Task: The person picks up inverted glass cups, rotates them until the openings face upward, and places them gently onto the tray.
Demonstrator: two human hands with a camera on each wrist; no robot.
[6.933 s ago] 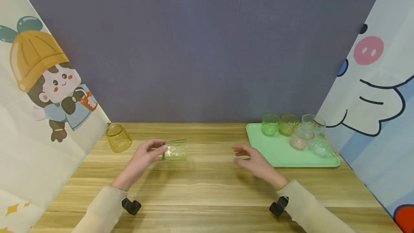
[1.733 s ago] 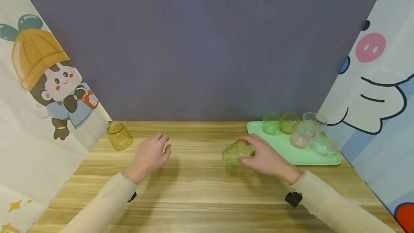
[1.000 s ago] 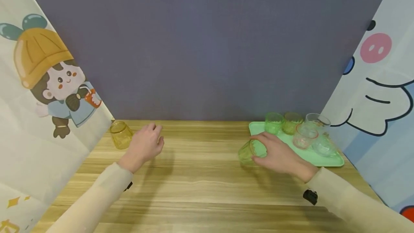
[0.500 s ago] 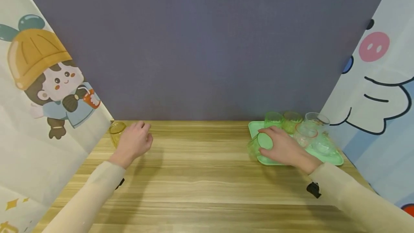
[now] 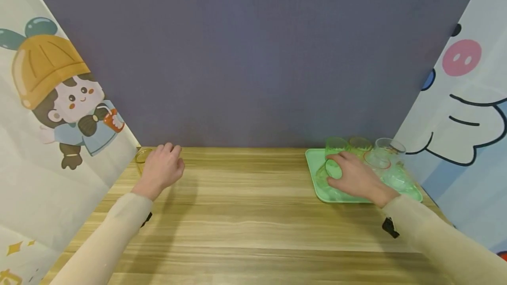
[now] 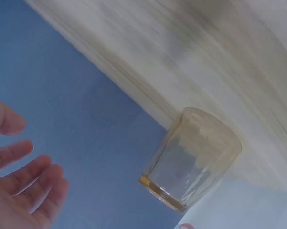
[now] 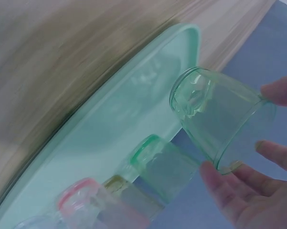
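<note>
Right hand (image 5: 354, 178) pinches green glass (image 7: 219, 123) by fingertips, tilted over tray (image 5: 317, 175). Left hand (image 5: 160, 170) spread beside yellow glass (image 6: 191, 157). Risk: loose grip, glass clips neighbouring glasses (image 7: 153, 164).

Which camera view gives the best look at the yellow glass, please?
The left wrist view: the yellow glass shows whole and close. In the head view, the left hand hides most of it. The right wrist view misses it.

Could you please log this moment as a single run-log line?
right hand: holds green cup over tray | left hand: open beside yellow cup | table: wood
</note>
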